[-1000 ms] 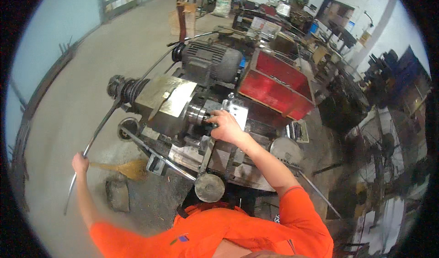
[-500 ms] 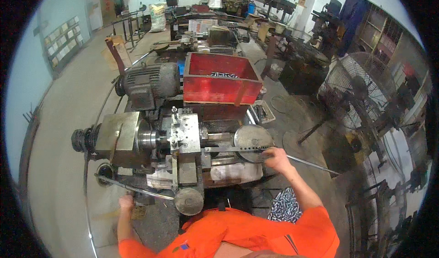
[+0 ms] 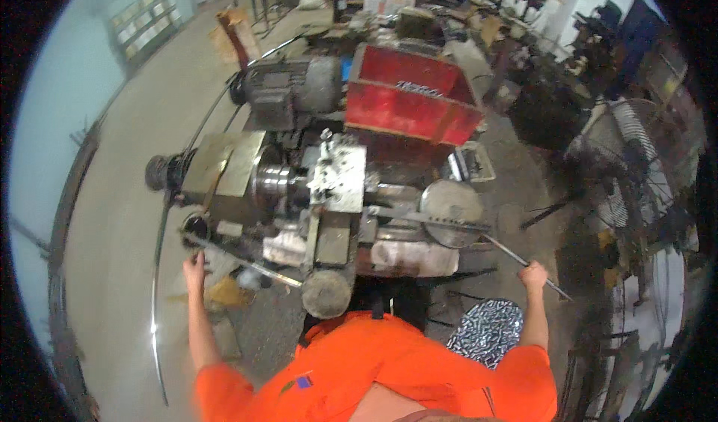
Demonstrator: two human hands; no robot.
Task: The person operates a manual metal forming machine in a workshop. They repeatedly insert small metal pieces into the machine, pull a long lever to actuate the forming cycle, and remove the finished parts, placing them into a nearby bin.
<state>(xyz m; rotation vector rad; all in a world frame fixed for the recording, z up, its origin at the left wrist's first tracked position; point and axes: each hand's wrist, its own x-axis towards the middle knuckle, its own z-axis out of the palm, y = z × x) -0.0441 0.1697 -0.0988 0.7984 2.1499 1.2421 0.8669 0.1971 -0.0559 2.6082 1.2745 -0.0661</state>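
Clock directions taken from view centre. Machine bed [image 3: 404,233]: carries brass-topped headstock [image 3: 219,164] between 9 and 10 o'clock, pale steel block [image 3: 340,179] near centre. Red box [image 3: 400,114], 1 o'clock: small metal pieces [image 3: 420,89] lie inside. Grey floor [image 3: 134,160]: yellow broom head [image 3: 228,291] at 8 o'clock; fan [image 3: 621,153] near 2 to 3 o'clock, blurred.

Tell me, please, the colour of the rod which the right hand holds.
The rod is silvery grey; it shows best in the head view.
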